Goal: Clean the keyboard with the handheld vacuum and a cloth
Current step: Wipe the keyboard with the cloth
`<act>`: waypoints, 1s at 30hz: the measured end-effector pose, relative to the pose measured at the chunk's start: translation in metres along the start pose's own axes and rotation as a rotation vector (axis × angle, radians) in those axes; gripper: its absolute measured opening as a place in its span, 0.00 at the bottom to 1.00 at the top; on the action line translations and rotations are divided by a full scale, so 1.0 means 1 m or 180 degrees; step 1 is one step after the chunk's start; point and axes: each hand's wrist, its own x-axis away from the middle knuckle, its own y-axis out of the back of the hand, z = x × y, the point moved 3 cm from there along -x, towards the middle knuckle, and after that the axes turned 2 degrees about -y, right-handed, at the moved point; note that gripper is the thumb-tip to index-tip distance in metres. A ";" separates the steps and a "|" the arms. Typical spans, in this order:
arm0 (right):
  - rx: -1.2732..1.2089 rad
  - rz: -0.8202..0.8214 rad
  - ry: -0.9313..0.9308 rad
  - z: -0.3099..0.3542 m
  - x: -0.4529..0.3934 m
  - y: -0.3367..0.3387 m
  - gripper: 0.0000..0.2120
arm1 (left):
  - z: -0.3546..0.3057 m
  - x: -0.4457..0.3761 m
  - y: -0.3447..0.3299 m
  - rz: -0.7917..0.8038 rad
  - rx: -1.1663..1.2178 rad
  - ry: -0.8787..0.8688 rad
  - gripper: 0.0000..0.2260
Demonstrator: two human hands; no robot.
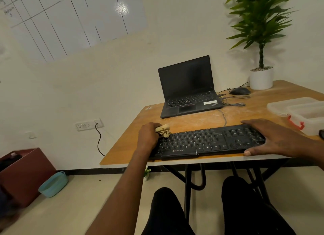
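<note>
Laptop behind keyboard (cable between).

I see open tabletop between keyboard and laptop, crossed only by a thin cable. Right side is tight: plastic box sits just beside the keyboard end. Mouse, loose cables and plant pot crowd the far right corner.

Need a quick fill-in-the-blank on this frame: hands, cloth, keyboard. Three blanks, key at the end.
1. The left hand holds a crumpled ____ at the keyboard's left end.
2. The right hand lies flat on the keyboard's ____ end.
3. Behind the keyboard stands an open ____ with a dark screen.

Missing words: cloth; right; laptop.
</note>
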 end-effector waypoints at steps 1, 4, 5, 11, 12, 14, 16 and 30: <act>-0.0009 -0.0005 0.0010 0.000 0.000 -0.001 0.60 | -0.005 0.001 -0.002 0.0035 0.0042 -0.0082 0.17; -0.0016 -0.0022 0.0022 -0.002 0.000 -0.001 0.58 | -0.023 0.003 -0.011 0.0122 0.0140 -0.0323 0.17; -0.0015 -0.0026 0.0015 -0.003 0.000 -0.001 0.58 | -0.029 0.002 -0.013 0.0127 0.0144 -0.0359 0.17; -0.0046 -0.0003 0.0009 -0.001 0.002 -0.001 0.59 | -0.005 0.000 -0.003 0.0130 0.0006 -0.0285 0.16; -0.0055 -0.0008 0.0015 0.000 0.002 -0.001 0.59 | 0.008 0.001 0.003 0.0087 -0.0031 -0.0201 0.16; -0.0068 -0.0027 0.0014 0.002 0.002 0.000 0.59 | 0.027 0.003 0.013 0.0013 -0.0091 -0.0047 0.16; -0.0065 -0.0030 0.0013 0.003 0.001 0.001 0.60 | 0.033 0.005 0.016 -0.0005 -0.0103 -0.0009 0.15; -0.0027 0.0034 -0.0020 0.004 0.003 0.001 0.61 | 0.018 0.001 0.007 0.0116 -0.0067 -0.0178 0.17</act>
